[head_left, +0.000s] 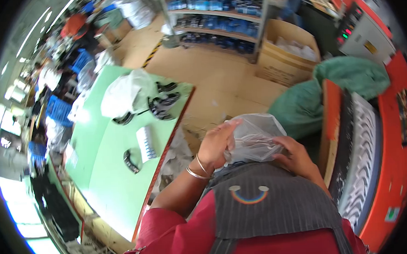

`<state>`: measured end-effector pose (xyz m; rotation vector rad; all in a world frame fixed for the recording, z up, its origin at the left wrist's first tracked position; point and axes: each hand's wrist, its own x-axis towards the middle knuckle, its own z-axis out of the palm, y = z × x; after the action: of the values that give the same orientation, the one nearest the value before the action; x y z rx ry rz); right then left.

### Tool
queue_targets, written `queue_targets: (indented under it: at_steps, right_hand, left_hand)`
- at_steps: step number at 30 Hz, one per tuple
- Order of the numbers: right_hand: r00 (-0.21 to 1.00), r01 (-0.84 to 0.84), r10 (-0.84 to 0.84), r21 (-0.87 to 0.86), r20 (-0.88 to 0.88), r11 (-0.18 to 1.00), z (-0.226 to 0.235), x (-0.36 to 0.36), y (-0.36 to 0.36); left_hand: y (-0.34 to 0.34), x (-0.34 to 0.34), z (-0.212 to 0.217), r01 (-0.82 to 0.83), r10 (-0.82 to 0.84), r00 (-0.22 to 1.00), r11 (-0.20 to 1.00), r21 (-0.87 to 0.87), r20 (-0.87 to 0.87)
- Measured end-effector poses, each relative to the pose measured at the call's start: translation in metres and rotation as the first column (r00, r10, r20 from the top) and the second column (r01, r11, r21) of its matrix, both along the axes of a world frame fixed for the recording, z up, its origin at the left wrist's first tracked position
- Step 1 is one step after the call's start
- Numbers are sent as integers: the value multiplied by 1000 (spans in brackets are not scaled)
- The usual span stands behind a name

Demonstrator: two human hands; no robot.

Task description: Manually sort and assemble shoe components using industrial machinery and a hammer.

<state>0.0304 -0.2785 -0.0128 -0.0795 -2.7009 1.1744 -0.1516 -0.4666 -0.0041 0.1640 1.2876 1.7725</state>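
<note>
Off to our left, a pale green tabletop (pixel 97 171) takes up much of the view, while an orange-red machine (pixel 399 181) walls us in on the right and limits the elbow room there. Beyond, metal shelving (pixel 262 25) carries blue-wrapped stock, with an open carton (pixel 278 63) near its foot. A rumpled green cloth sack (pixel 350 78) spreads just past our work, crowding any reach forward and right. A bulging white bag (pixel 130 91) sits on the far part of the tabletop.

Close against our front is the clear plastic bag (pixel 258 122). We judge it light, limp and slippery, apt to crumple or tear if pulled hard; its two side edges near the mouth look best to take hold of. Our right hand (pixel 297 156) grasps its right side between thumb and fingers; our left hand (pixel 218 144) is at the left side, though we cannot tell whether it pinches the film. Whitish contents show through, too unclear to name. Smaller still, a white tapered thing (pixel 146 144) and a black curved piece (pixel 130 161) lie on the tabletop.
</note>
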Motion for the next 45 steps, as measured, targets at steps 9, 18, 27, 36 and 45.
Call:
queue_targets:
  at_steps: [9,18,27,36,45]
  right_hand:
    - [990,84,-61,-177,127,981,-14,-15,12]
    - [966,135,-77,-233,246,963,-29,-21,7]
    - [888,331,-213,-243,407,912,-66,-9,11]
    - [862,226,-100,-199,498,953,-97,-28,9]
    - [850,280,-142,-205,508,938,-105,-32,-7]
  left_hand:
    - [-134,-115,103,-532,535,720,835,143,-442]
    - [-203,-270,164,-825,620,38,462,326,-784]
    - [-268,-232,-80,-962,357,134,271,-35,-924]
    - [-311,-185,-275,-572,563,258,-566,-594,-785]
    - [-383,-194,-312,-575,184,765,-237,-783,-617]
